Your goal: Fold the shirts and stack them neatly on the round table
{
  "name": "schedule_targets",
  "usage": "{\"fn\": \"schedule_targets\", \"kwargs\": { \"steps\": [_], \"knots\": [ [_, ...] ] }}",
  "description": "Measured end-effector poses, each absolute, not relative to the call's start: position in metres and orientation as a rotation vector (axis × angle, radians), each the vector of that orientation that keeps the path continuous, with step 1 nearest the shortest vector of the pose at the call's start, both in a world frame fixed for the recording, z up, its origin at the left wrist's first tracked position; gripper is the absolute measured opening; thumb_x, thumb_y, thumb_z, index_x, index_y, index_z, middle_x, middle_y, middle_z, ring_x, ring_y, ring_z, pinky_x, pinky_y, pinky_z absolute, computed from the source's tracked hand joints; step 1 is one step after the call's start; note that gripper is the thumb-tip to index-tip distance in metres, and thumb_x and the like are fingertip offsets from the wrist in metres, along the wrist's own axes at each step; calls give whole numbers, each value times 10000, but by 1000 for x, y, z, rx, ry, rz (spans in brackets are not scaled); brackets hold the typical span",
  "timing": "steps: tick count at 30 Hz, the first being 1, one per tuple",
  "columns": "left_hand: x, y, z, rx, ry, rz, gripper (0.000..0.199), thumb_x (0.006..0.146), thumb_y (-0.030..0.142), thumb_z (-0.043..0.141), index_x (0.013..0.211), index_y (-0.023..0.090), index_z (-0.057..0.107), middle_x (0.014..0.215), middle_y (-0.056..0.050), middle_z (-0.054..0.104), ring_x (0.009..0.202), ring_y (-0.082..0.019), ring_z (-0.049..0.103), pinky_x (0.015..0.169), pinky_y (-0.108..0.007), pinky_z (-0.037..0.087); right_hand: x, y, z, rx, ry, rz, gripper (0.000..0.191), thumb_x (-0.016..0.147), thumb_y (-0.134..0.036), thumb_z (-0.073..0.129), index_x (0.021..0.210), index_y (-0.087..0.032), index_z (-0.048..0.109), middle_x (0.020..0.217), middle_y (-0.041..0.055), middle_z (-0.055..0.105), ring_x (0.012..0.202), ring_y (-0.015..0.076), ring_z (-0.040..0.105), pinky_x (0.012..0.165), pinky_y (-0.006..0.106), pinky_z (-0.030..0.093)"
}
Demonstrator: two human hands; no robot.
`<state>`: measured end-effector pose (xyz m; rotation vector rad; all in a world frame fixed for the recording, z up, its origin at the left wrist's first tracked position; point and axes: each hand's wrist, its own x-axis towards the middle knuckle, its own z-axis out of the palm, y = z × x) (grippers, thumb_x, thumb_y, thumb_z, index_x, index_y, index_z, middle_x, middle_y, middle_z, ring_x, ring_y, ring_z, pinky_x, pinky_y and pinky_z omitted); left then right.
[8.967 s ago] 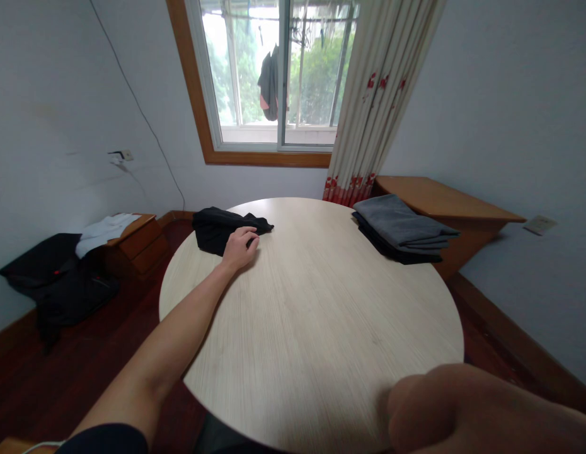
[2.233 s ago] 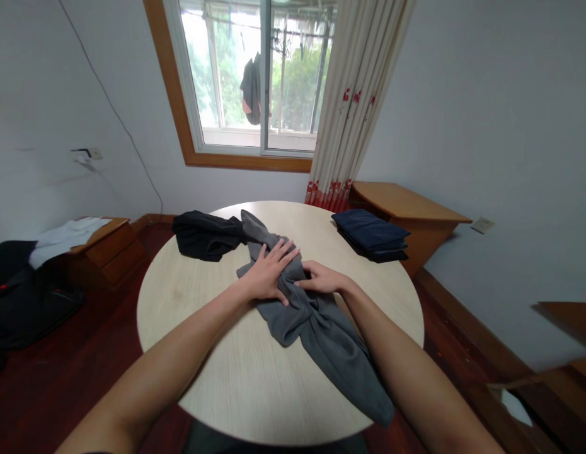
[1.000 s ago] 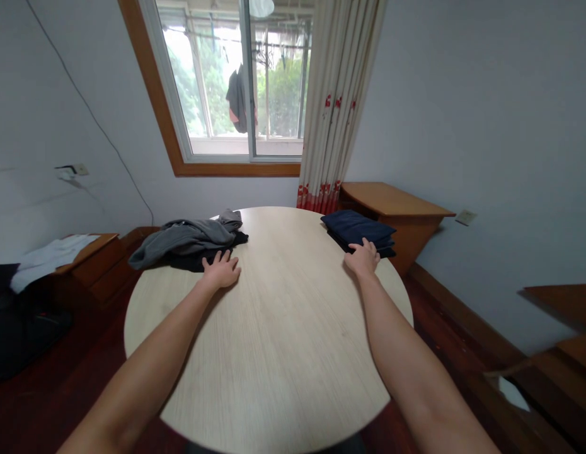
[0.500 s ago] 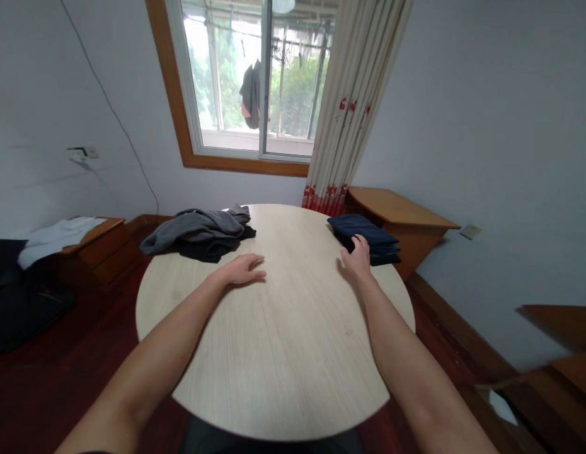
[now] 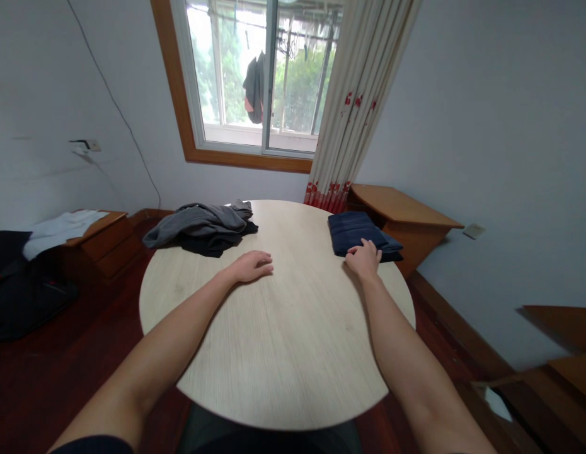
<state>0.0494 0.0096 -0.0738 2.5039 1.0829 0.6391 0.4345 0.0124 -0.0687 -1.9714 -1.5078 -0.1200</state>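
Observation:
A folded stack of dark blue and black cloth [image 5: 354,230] lies at the right back of the round pale table [image 5: 293,353]. My right hand [image 5: 365,257] rests at the stack's near edge, fingers apart, not gripping it. At the left back lies a loose heap of grey and black clothes [image 5: 201,227]. My left hand [image 5: 252,266] is over the table just in front of and to the right of that heap, fingers a little apart with nothing between them.
Behind the right edge stands a brown wooden cabinet [image 5: 397,208], beside a long curtain [image 5: 354,107] and a window. To the left, white cloth [image 5: 63,230] lies on a low wooden cabinet [image 5: 104,246], near a black bag [image 5: 33,302].
My right hand has moved slightly right and down along the near edge of the blue stack, uncovering more of it. My left hand has shifted a little to the right. The view has tilted slightly.

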Motion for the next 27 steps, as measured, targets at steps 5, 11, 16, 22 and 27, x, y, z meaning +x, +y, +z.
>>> {"fn": "schedule_targets", "kwargs": {
  "steps": [5, 11, 16, 22, 27],
  "knots": [
    [51, 10, -74, 2523, 1018, 669, 395, 936, 523, 534, 1056, 220, 756, 1224, -119, 728, 1244, -289, 623, 1090, -447, 455, 443, 11, -68, -2047, -1556, -101, 276, 673, -65, 612, 903, -139, 744, 1554, 208, 445, 1500, 411, 246, 1192, 689, 60],
    [51, 12, -75, 2542, 1027, 630, 411, 949, 506, 512, 1104, 200, 739, 1274, -132, 707, 1276, -284, 603, 1104, -433, 439, 425, 12, -62, -1917, -1570, -60, 567, 730, -74, 578, 1296, -81, 611, 1555, 237, 430, 1492, 371, 291, 1226, 637, 7],
    [53, 6, -72, 2460, 1132, 642, 734, 877, 543, 620, 1476, 136, 502, 1462, -193, 571, 1339, -328, 551, 1137, -473, 398, 376, -3, -52, -1303, -1939, 179, 571, 770, -190, 604, 1339, -143, 591, 1557, 180, 443, 1460, 313, 374, 1245, 533, 206],
    [66, 0, -78, 2300, 996, 836, 1168, 694, 565, 825, 1621, 170, 234, 1545, -212, 470, 1401, -384, 479, 1148, -524, 389, 310, -34, -39, -694, -2098, 450, 660, 882, -469, 645, 1489, -268, 480, 1641, 100, 333, 1513, 300, 299, 1233, 534, 238],
    [76, 1, -87, 2324, 1067, 909, 972, 795, 464, 759, 1597, 176, 289, 1571, -192, 441, 1419, -355, 460, 1171, -527, 360, 308, -38, -35, -674, -2028, 436, 728, 867, -519, 657, 1521, -284, 440, 1665, 98, 276, 1536, 315, 239, 1234, 561, 224]
  ]
}}
